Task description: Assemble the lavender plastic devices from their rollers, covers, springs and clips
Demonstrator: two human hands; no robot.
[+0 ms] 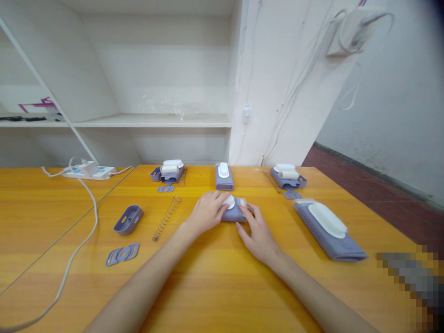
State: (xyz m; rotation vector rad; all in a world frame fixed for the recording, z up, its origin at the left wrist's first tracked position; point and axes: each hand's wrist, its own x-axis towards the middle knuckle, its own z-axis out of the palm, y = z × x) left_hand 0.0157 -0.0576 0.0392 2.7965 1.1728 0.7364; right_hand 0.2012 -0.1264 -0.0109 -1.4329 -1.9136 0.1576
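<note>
Between my hands a purple-grey plastic housing (234, 215) lies on the table, with a white oval piece (229, 200) on its top. My left hand (208, 210) grips the housing's left side, fingers curled over the white piece and the thumb near it. At the right end, my right hand (257, 232) holds the housing with its fingers on top and the thumb by the front edge. Part of the housing is hidden by the fingers. To the left lie a long coil spring (167, 218), a hollow purple-grey end cap (128, 220) and a flat ringed plate (122, 254).
A larger-looking housing with a white oval top (329, 231) lies at the right. Along the back stand similar parts: a left set (171, 172), a middle housing (224, 176) and a right set (287, 176). A white cable (81, 245) runs from a power strip (90, 172).
</note>
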